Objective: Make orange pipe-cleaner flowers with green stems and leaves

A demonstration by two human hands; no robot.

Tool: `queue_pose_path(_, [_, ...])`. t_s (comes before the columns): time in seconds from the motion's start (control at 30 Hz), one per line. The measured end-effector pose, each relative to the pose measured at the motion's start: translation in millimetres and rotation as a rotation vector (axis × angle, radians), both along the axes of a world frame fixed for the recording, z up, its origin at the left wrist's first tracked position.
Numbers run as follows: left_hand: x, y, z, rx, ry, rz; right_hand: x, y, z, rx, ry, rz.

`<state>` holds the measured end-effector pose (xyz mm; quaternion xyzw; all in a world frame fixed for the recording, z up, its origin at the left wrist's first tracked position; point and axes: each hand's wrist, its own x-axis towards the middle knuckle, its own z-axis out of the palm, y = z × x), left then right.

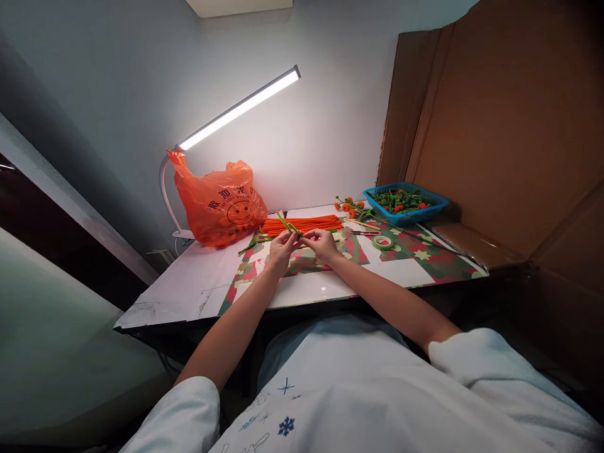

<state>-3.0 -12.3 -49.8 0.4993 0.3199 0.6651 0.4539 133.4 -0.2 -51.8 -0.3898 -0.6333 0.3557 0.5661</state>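
Both hands meet over the middle of the table. My left hand (282, 248) pinches a green stem-like strip (284, 221) that sticks up and to the left from the fingertips. My right hand (321, 244) is closed at the strip's lower right end, its fingertips close to those of my left hand. Just behind the hands lies a bundle of orange strips (311, 223), with some green ones (250, 244) at its left. A roll of green tape (382, 242) rests to the right of my right hand.
An orange plastic bag (221, 204) stands at the back left under a lit lamp (240, 108). Orange flowers (348, 206) lie beside a blue basket (406, 218) of green and orange pieces. Cardboard (491, 126) walls the right side.
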Motion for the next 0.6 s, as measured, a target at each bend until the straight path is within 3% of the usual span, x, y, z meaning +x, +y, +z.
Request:
queue_pose_path(0.23, [0.6, -4.1, 3.6, -0.004, 0.052, 0.030, -1.5, -0.7, -1.2, 0.051, -0.052, -0.063])
queue_pose_path(0.6, [0.0, -3.7, 2.9, -0.109, 0.166, -0.003, 4.9, -12.9, 8.2, 0.352, -0.359, -0.201])
